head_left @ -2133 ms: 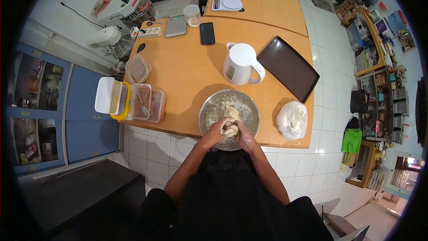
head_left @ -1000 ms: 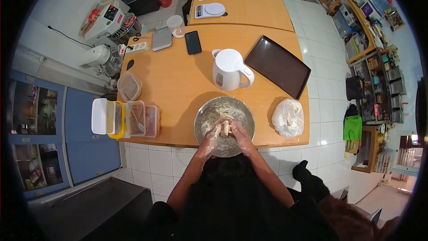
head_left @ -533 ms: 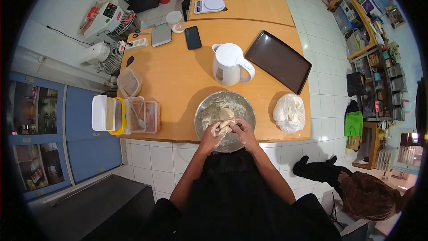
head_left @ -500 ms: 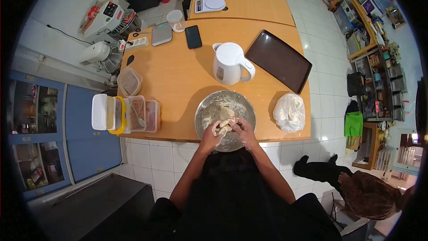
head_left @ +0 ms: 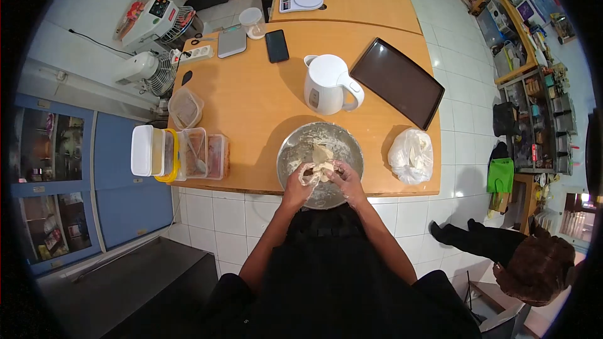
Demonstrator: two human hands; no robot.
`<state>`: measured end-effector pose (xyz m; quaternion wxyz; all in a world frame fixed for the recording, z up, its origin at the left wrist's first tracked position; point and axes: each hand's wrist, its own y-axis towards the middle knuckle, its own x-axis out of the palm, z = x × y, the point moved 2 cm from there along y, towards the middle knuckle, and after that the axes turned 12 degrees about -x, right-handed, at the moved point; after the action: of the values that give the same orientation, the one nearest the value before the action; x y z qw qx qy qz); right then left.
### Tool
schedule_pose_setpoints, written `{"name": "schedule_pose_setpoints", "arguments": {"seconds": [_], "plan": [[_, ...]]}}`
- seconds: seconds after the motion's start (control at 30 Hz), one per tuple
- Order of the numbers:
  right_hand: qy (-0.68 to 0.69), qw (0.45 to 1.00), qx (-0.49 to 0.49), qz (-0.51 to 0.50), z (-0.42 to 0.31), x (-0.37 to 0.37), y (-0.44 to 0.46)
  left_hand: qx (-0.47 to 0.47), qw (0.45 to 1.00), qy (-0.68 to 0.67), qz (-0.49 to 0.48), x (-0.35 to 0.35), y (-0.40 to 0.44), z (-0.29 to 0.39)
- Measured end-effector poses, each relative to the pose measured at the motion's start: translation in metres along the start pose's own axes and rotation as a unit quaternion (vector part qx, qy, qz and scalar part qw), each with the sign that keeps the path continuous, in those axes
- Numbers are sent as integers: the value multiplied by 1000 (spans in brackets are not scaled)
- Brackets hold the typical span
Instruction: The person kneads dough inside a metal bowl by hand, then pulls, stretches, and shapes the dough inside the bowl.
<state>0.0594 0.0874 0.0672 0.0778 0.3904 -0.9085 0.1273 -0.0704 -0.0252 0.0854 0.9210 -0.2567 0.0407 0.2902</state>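
A wide metal bowl [head_left: 290, 144] sits at the near edge of the table, its inside smeared with flour and bits of dough. Over it, my left hand [head_left: 300, 183] and my right hand [head_left: 345, 180] are closed around a rough lump of pale dough [head_left: 323, 162]. Sticky dough coats the fingers of both hands. The lump reaches up between the hands toward the middle of the bowl. Its underside is hidden by my fingers.
Behind the bowl stands a white electric kettle [head_left: 326, 81], with a dark baking tray [head_left: 399, 81] to its right. A white plastic bag [head_left: 411, 157] lies at right, plastic containers [head_left: 196, 150] at left. A person [head_left: 534, 267] is at the lower right.
Both hands stay on the dough, with the fingers slightly shifted and a little more apart. The view has moved a little. The person at the right has shifted position.
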Motion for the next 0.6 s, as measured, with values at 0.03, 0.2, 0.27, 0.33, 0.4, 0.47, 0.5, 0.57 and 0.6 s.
{"name": "schedule_pose_setpoints", "arguments": {"seconds": [0.03,0.2,0.27,0.33,0.4,0.47,0.5,0.57,0.6], "plan": [[-10,1000,6,-4,3,-2,0,-5,1000,-12,-3,2,3,-5],[63,995,78,6,8,-2,0,14,998,-49,28,5,-1,6],[206,974,98,5,21,-5,0,28,998,-48,41,5,-2,9],[261,957,128,12,11,0,-1,30,999,-17,-5,4,-3,14],[231,958,168,24,0,5,-3,28,999,5,-40,1,-6,22],[314,937,148,-36,-3,12,-3,20,998,17,-65,1,-10,31],[354,923,136,-65,-3,13,-3,19,998,46,-47,2,-8,25],[333,931,130,-69,-1,14,-4,18,994,106,-9,2,-2,10],[322,936,126,-70,0,14,-3,66,987,140,39,-1,-5,18]]}}
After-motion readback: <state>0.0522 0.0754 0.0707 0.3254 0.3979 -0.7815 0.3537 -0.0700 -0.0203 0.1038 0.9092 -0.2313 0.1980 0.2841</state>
